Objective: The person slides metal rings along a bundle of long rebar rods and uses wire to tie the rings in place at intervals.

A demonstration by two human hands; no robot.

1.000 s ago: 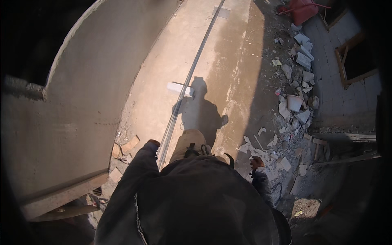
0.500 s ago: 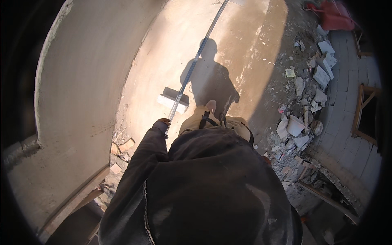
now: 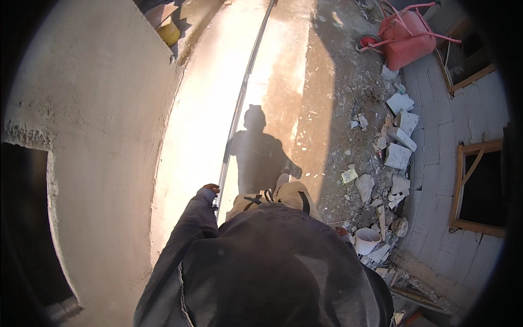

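Observation:
My left hand [image 3: 211, 188] is closed around the near end of a long, thin metal bar [image 3: 235, 120]. The bar stretches away ahead, past my shadow, to the top of the view. Low on the right, only a small part of my right hand [image 3: 341, 231] shows beside my dark jacket; its fingers are hidden, and whether it holds anything does not show. Close to it in the picture is a white bucket [image 3: 366, 240] among the rubble. My legs in tan trousers [image 3: 294, 197] are below, with one foot forward.
A plastered wall [image 3: 103, 92] runs along the left, with a yellow container [image 3: 169, 34] beyond its corner. Broken white blocks [image 3: 399, 156] and debris line the right side. Farther up lies a tipped red wheelbarrow [image 3: 408, 43]. A wooden window frame [image 3: 456, 185] is set in the block wall.
I have moved forward with the bar still in my left hand. The white block on the ground has left the view; the wheelbarrow and the rubble appear closer.

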